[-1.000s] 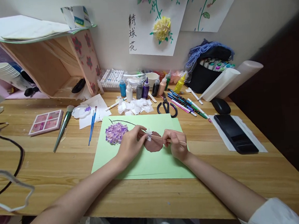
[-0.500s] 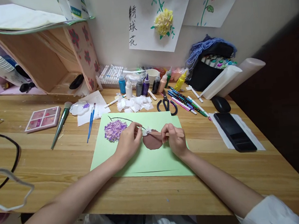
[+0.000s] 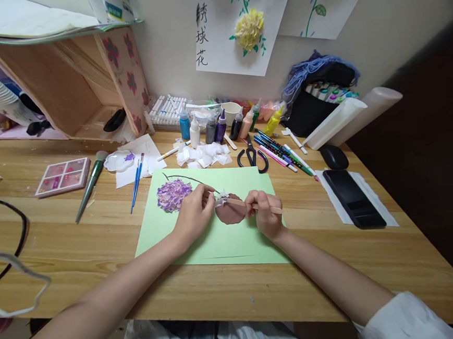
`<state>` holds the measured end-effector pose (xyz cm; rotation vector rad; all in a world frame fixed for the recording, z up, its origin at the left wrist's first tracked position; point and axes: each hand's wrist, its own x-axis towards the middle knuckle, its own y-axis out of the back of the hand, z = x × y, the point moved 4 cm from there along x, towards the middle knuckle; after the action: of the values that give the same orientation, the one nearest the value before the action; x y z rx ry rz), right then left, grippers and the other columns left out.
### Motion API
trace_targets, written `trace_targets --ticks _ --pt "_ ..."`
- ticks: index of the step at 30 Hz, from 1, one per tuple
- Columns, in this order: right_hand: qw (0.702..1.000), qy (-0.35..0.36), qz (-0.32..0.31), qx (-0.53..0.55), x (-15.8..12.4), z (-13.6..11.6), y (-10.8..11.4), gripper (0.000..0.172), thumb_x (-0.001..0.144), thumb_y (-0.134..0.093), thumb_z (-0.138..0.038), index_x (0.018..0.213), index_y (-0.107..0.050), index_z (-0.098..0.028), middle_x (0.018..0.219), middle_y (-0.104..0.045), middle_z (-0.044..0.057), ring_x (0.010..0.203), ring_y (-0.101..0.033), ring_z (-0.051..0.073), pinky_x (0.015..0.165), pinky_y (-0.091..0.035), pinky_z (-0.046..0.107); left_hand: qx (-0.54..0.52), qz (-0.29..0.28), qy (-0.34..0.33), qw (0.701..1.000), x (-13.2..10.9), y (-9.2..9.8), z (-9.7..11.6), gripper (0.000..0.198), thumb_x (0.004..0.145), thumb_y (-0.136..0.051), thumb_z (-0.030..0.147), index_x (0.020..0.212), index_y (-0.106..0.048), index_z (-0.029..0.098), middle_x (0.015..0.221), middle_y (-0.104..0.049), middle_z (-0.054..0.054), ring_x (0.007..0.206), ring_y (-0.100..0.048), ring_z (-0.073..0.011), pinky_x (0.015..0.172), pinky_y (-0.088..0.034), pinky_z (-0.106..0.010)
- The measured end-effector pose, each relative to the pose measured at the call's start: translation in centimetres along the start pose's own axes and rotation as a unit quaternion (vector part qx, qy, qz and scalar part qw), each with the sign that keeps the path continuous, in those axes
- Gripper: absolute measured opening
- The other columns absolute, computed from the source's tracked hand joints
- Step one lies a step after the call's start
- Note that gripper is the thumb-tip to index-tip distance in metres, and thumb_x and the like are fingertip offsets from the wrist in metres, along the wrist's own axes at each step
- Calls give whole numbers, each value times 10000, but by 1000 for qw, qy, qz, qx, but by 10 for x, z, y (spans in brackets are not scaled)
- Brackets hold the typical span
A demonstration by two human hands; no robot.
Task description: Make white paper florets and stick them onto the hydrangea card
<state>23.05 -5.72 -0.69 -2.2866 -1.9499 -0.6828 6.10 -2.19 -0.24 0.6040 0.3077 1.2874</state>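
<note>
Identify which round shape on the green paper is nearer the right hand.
The flat brown disc, by the right hand; the other, a rough purple flower head, lies left of the left hand.

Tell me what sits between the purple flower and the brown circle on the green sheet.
In the head view, the left hand is between the purple flower and the brown circle, over the green sheet.

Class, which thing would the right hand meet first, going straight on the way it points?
Probably the brown disc, though depth is unclear and the right hand might pass just above it.
</note>
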Motion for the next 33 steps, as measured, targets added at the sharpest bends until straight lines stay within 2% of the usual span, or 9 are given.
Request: trace_targets --ticks 3,13,21,25,29,31,33 --pt "1000 8 -12 -19 0 -1 -1 549 921 -259 -469 493 -489 -214 426 -484 -7 421 -441 120 473 -360 269 -2 1 -2 1000 0 -1 0 144 848 -437 258 922 -547 204 813 -650 -22 725 -606 -161 660 -457 -270" --pt "999 -43 9 -14 3 3 -2 523 918 -272 -483 532 -493 -209 422 -485 -22 392 -454 106 452 -365 248 -11 -7 -32 999 -2 -2 3 121 804 -510 235 916 -530 194 753 -628 -4 680 -594 -131 634 -469 -241" --pt "997 -61 -11 -40 13 -4 -6 523 923 -287 -473 513 -466 -202 395 -463 -33 371 -456 96 452 -374 236 -12 -11 -45 999 -3 -3 2 146 786 -521 223 928 -526 194 749 -619 -4 686 -590 -134 637 -465 -248" --pt "996 -89 -2 11 18 -4 -6 507 908 -321 -491 530 -487 -196 375 -470 -32 347 -455 96 408 -345 229 -5 -10 -53 999 -3 -4 1 165 771 -530 192 936 -527 193 743 -610 0 682 -583 -130 629 -458 -244" --pt "989 -116 46 83 17 2 2 534 900 -298 -516 511 -473 -194 344 -455 -34 310 -413 83 363 -299 213 -7 -11 -56 998 -2 -4 1 176 769 -525 164 942 -520 195 754 -606 3 690 -583 -130 628 -460 -246" --pt "988 -108 63 95 15 3 6 539 907 -280 -500 503 -469 -196 341 -447 -36 308 -405 81 357 -289 213 -9 -13 -54 998 -2 -4 1 182 767 -525 159 946 -517 195 754 -605 4 690 -583 -130 625 -461 -247" --pt "991 -87 53 89 13 2 7 543 916 -266 -475 496 -471 -199 346 -448 -32 316 -401 84 362 -292 218 -9 -15 -53 998 -2 -4 2 184 766 -526 156 946 -516 195 749 -605 6 685 -583 -129 624 -463 -247"
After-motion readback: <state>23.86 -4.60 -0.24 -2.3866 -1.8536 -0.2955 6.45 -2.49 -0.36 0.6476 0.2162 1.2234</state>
